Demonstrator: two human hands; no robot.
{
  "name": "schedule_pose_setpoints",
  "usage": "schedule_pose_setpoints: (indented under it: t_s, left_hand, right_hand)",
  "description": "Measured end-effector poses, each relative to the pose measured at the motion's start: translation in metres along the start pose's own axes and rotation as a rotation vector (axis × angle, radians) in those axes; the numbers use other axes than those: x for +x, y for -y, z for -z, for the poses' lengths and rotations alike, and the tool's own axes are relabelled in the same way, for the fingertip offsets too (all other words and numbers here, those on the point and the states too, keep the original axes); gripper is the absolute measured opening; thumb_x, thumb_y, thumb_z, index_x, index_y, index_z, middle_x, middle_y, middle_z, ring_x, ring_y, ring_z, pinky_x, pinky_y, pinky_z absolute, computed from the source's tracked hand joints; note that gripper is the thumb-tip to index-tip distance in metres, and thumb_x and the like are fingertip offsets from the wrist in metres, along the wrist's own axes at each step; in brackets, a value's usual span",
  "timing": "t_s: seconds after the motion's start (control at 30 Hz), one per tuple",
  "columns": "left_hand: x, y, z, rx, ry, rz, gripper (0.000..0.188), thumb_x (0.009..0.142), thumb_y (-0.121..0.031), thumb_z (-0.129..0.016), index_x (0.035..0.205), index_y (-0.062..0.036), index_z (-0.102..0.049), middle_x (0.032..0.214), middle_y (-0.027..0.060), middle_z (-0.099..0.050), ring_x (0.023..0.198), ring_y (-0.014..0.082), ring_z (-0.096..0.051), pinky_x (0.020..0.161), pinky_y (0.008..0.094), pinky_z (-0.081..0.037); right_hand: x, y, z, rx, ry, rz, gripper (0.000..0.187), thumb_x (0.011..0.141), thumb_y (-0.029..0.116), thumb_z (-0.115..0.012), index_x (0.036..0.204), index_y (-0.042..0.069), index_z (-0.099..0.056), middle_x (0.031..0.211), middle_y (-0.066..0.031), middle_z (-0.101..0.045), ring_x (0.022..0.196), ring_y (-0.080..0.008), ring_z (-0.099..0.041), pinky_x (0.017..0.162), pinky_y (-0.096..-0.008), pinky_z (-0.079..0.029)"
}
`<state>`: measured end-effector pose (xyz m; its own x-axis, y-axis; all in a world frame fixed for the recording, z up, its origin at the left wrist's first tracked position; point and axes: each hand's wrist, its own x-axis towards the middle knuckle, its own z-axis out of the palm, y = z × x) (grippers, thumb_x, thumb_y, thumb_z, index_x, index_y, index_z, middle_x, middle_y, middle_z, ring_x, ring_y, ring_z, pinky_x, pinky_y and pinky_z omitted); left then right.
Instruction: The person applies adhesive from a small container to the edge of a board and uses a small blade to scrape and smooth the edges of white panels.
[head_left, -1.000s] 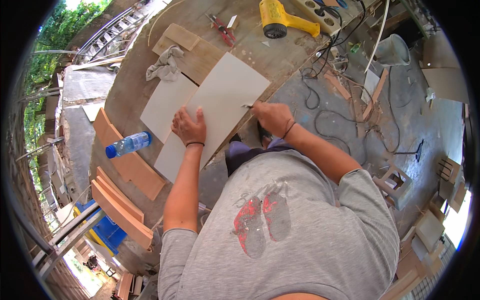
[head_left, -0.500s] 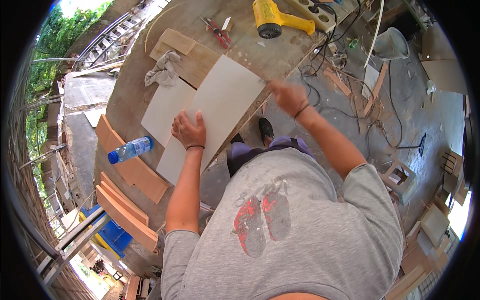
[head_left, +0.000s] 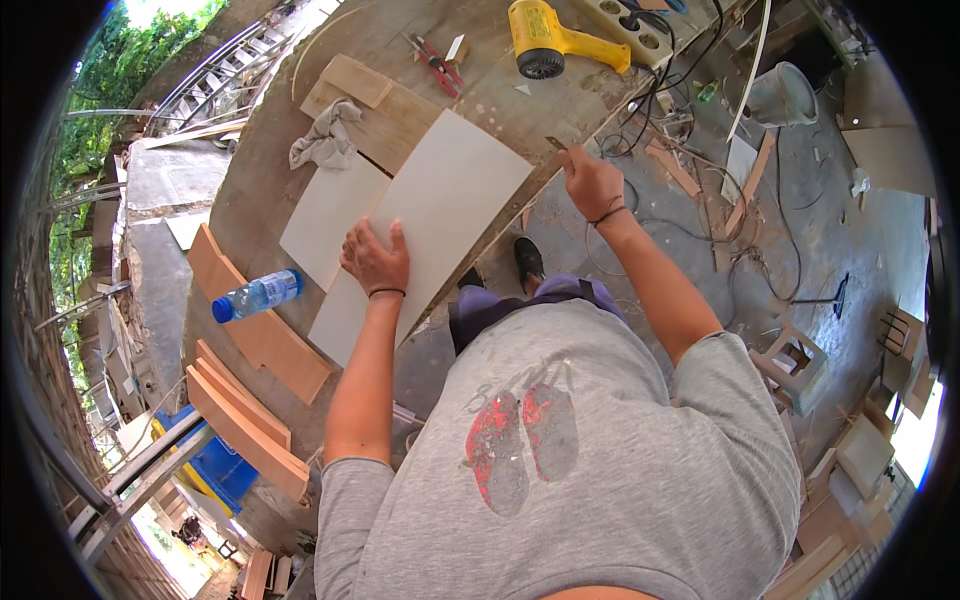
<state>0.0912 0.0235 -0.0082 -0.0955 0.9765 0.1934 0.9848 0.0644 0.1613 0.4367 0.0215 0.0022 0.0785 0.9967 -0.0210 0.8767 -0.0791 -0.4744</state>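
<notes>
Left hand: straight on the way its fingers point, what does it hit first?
Probably the crumpled pale cloth, with the left hand passing over the other white panel on the way; heights are hard to judge from one view.

Worn table. Right of table: scuffed grey floor strewn with wood scraps, grey bucket. Left of table: grey slab, sunlit green foliage. Far right of table: bright daylight.

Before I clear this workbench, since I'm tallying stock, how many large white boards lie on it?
2. The larger board lies under the left hand; the smaller board lies left of it, near the rag. Others could be hidden beneath them.
</notes>
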Motion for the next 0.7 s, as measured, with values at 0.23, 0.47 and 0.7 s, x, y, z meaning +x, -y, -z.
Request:
schedule_pose_setpoints:
  t_s: [0.23, 0.47, 0.7]
  left_hand:
    - [0.0, 0.0, -0.001, -0.016, 0.004, -0.002, 0.059, 0.088, -0.052, -0.056, 0.121, -0.004, -0.052, 0.121, 0.0164, -0.055, 0.116, 0.0347, -0.049, 0.102, 0.0512, -0.029]
    - [-0.001, -0.002, 0.0, -0.014, -0.002, 0.012, 0.06, 0.088, -0.053, -0.056, 0.122, -0.0035, -0.052, 0.121, 0.0173, -0.056, 0.117, 0.0349, -0.049, 0.102, 0.0515, -0.029]
    - [-0.002, 0.0, -0.001, -0.06, -0.025, -0.013, 0.059, 0.087, -0.052, -0.056, 0.121, -0.0035, -0.052, 0.121, 0.0171, -0.056, 0.118, 0.0344, -0.049, 0.102, 0.0512, -0.029]
  right_hand:
    - [-0.024, 0.026, -0.023, 0.174, 0.112, 0.415, 0.013, 0.084, 0.014, -0.057, 0.095, 0.014, -0.064, 0.089, -0.0119, -0.068, 0.08, -0.0302, -0.068, 0.064, -0.042, -0.054]
    - [0.001, 0.008, -0.002, -0.043, 0.051, -0.026, 0.015, 0.084, 0.014, -0.058, 0.097, 0.015, -0.064, 0.084, -0.0104, -0.067, 0.078, -0.0309, -0.067, 0.064, -0.0424, -0.053]
    - [-0.004, -0.004, -0.015, 0.12, -0.026, 0.28, 0.01, 0.088, 0.019, -0.056, 0.095, 0.014, -0.062, 0.085, -0.0107, -0.069, 0.075, -0.034, -0.066, 0.061, -0.0442, -0.052]
